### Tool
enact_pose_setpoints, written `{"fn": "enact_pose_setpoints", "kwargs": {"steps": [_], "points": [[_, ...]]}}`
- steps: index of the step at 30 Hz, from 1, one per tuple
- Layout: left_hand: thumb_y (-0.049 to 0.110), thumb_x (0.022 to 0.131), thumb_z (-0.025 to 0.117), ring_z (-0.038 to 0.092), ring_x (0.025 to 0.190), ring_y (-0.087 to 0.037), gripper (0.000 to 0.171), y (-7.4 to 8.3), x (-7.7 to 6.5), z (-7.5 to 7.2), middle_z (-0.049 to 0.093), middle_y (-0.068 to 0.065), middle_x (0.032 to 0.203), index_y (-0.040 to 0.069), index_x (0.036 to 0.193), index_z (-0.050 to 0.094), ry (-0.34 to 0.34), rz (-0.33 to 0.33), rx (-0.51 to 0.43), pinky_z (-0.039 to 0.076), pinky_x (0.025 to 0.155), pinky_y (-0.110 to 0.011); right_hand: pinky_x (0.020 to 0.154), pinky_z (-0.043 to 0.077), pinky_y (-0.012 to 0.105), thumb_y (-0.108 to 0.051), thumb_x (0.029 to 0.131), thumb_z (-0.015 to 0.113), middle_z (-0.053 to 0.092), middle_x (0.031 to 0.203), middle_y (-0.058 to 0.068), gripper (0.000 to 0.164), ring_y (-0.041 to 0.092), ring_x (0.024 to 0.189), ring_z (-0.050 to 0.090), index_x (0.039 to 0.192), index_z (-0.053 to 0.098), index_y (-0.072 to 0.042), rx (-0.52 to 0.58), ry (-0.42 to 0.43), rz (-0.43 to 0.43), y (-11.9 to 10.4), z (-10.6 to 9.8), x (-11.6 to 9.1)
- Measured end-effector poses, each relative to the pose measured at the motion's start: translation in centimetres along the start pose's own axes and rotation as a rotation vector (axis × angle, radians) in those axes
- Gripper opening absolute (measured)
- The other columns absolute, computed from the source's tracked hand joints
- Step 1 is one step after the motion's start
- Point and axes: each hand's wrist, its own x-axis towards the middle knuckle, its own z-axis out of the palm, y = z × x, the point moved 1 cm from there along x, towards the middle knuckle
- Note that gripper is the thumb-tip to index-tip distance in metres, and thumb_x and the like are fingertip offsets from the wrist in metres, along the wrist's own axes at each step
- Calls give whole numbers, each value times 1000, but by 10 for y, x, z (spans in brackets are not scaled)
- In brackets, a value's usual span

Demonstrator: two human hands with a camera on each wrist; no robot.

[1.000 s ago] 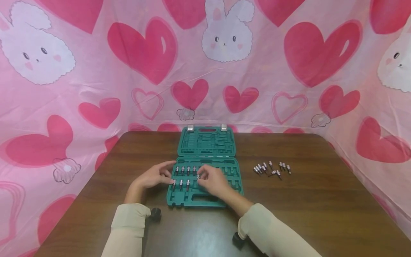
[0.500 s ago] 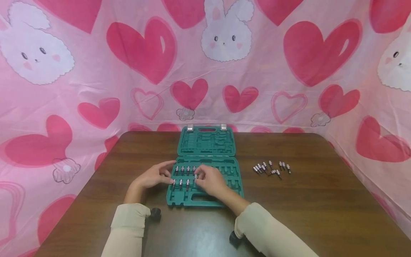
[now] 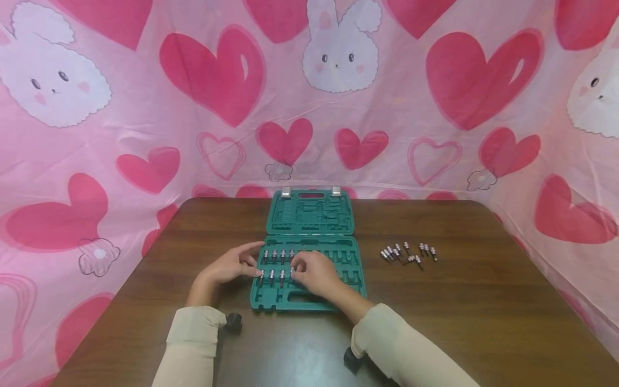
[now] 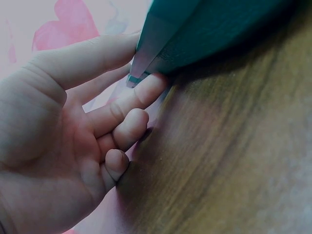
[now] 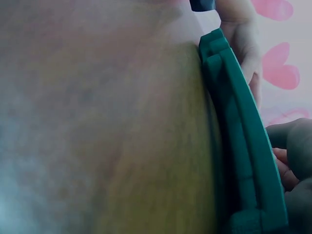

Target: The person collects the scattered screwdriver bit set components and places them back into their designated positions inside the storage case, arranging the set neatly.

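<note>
A green socket case (image 3: 278, 296) lies unfolded on the table in the head view. Short silver-and-dark bit sockets (image 3: 282, 257) stand in its upper row at the left, and three more bit sockets (image 3: 272, 278) are in the row below. My right hand (image 3: 316, 275) pinches another bit socket (image 3: 292, 270) over the lower row, just right of those three; the fingers hide most of it. My left hand (image 3: 232, 264) rests at the case's left edge, its thumb and fingers touching the side. The left wrist view shows this hand (image 4: 73, 117) loosely spread against the case wall (image 4: 165, 34).
Loose bit sockets (image 3: 397, 250) lie scattered on the brown table (image 3: 459, 312) to the right of the case. The case lid (image 3: 311, 212) is folded back behind the tray. A pink heart-patterned cloth (image 3: 333, 113) hangs around the table.
My right hand has shifted slightly left and toward me with the bit socket, from between the rows to the lower row. The left hand has stayed put.
</note>
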Motion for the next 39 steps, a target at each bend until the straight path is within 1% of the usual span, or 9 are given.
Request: {"fn": "enact_pose_setpoints", "kwargs": {"steps": [8,12,15,19,23,30,39], "points": [[20,84,75,61,93,-23,77,-2,0,1,67,-6,93,14,150,37,-1,5,1,43,95,-54,63,44,30,-23,87,74,57,72,-9,10,11,71,53,95,69,-18,-10,-52,7,-1,-3,2],[20,84,75,61,92,-23,77,-1,1,1,67,-6,93,13,150,37,-6,9,5,44,94,-52,62,44,30,-23,86,75,57,72,-8,10,11,69,53,94,70,-18,-17,-67,7,0,-5,2],[20,84,75,62,92,-23,77,0,1,0,67,-6,93,13,150,36,-11,12,6,45,94,-51,63,44,30,-25,86,75,57,72,-8,9,11,70,53,92,72,-19,-27,-66,6,0,-5,2],[20,84,76,62,92,-23,78,0,1,0,67,-6,94,13,150,36,-12,9,5,45,94,-51,63,44,29,-27,88,73,57,72,-9,6,12,71,53,88,72,-21,-28,-51,2,0,-4,2],[21,84,76,62,92,-23,78,-1,1,0,67,-5,94,13,150,37,-7,8,11,45,94,-52,64,45,29,-29,90,71,58,72,-11,9,11,71,53,84,72,-22,-18,-41,8,1,-3,3],[22,84,76,62,92,-23,78,-1,2,0,67,-6,94,14,150,37,-5,4,9,45,95,-52,66,46,30,-27,88,73,60,72,-14,10,9,71,55,80,73,-21,-35,-36,0,0,-4,8],[20,85,75,63,92,-22,76,-5,3,-1,68,-6,94,13,150,37,-11,9,18,45,94,-51,67,45,33,-27,86,76,60,73,-11,13,11,71,55,76,69,-22,8,-71,52,1,-6,14]]}}
